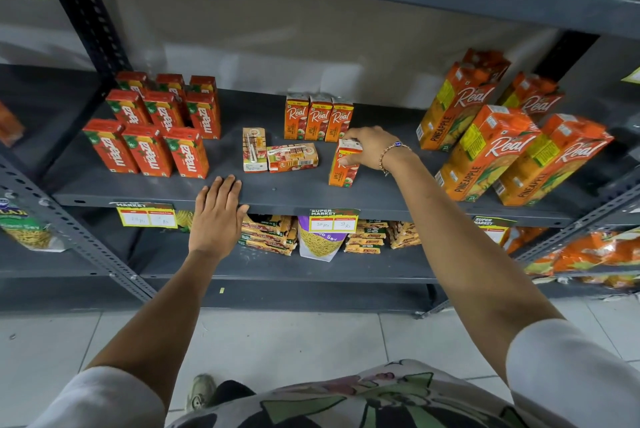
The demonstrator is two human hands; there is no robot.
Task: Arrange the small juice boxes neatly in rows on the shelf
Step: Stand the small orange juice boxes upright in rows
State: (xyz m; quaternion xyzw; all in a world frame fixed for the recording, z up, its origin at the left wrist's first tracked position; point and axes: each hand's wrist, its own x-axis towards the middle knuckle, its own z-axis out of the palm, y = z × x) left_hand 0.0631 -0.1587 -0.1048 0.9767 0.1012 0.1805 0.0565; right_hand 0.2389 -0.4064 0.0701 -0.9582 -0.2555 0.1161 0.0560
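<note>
Gripping from above, the right hand (367, 147) closes its fingertips around the top of one small juice box (343, 166), which stands slightly tilted on the shelf (294, 193). The left hand (216, 216) lies flat and empty on the shelf's front edge. Just behind the grip stands a row of three upright boxes (318, 119); beside it, toward the left hand, two more boxes (278, 155) lie on their sides. Held only at the top, the box could probably swing and knock the row behind over, or catch the nearer fallen box if slid sideways. The tall pineapple cartons (491, 147) near the wrist might be nudged by the forearm.
</note>
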